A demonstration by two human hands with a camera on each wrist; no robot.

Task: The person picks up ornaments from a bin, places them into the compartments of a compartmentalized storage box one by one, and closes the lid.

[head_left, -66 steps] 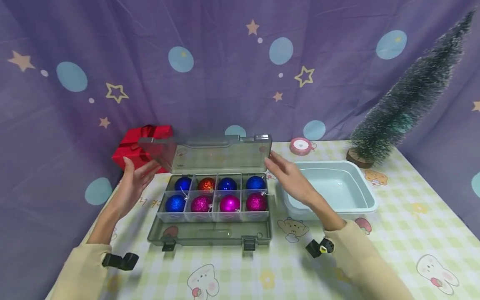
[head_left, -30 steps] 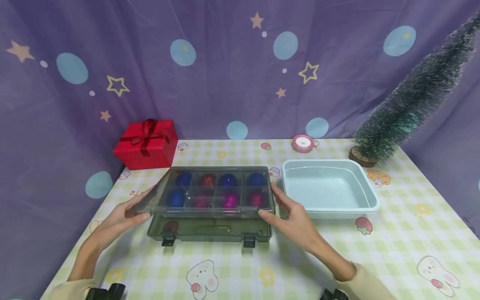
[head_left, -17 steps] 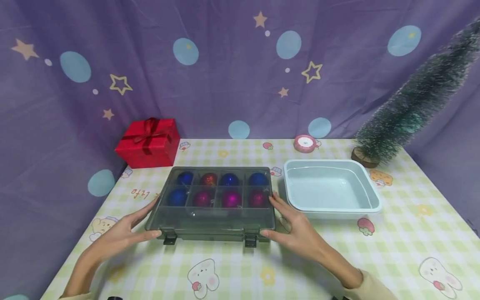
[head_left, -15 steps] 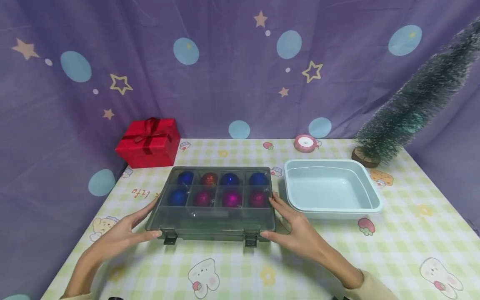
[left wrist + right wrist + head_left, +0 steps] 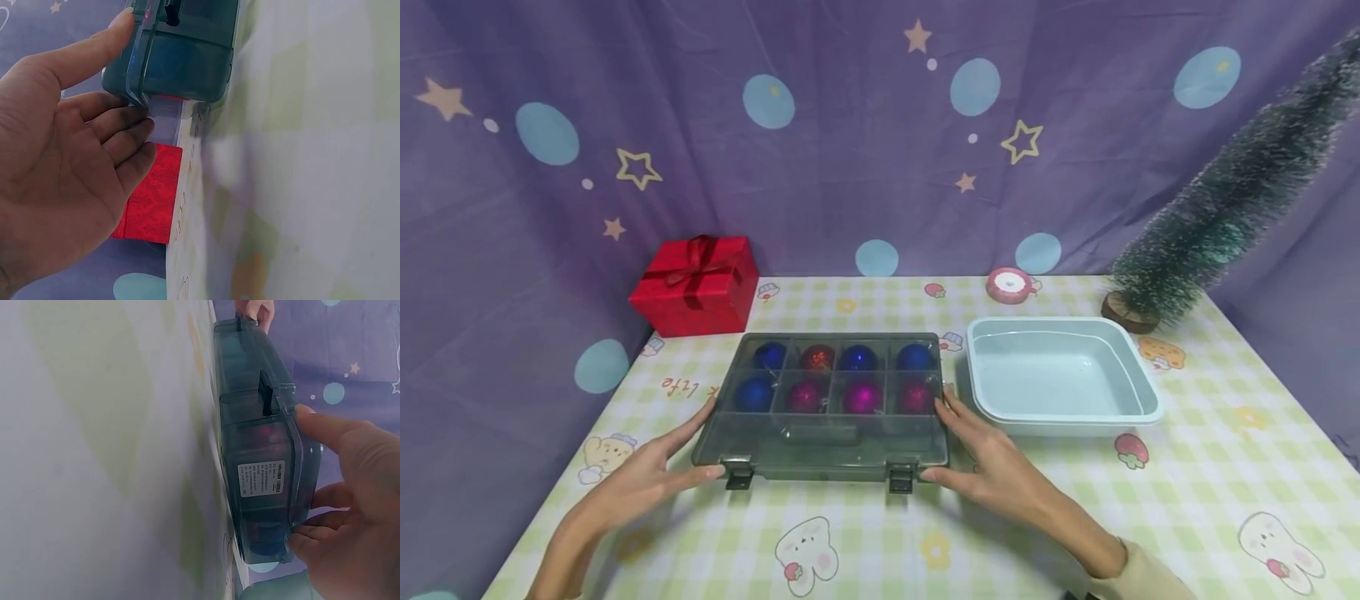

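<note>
A translucent grey-green storage box (image 5: 820,433) lies on the table with its hinged lid down. Through the lid show blue baubles (image 5: 754,393), an orange-red bauble (image 5: 817,358) and magenta baubles (image 5: 862,397) in separate compartments. Two black latches (image 5: 900,477) hang outward at the front edge. My left hand (image 5: 632,479) touches the front left corner, thumb at the front edge, loosely extended fingers by the left side. At the opposite corner my right hand (image 5: 356,487) rests its thumb on the front lid edge and its fingertips against the right side, beside a white label (image 5: 261,479).
A pale blue basin (image 5: 1063,375) stands close to the box's right. Behind are a red gift box (image 5: 696,287), a pink ribbon roll (image 5: 1008,285) and a small frosted tree (image 5: 1217,217) on a wooden base. A purple curtain (image 5: 850,183) hangs behind the table.
The lid has come down from upright over the baubles, both hands moving toward the front with it. Over the last half second the hands have barely moved.
</note>
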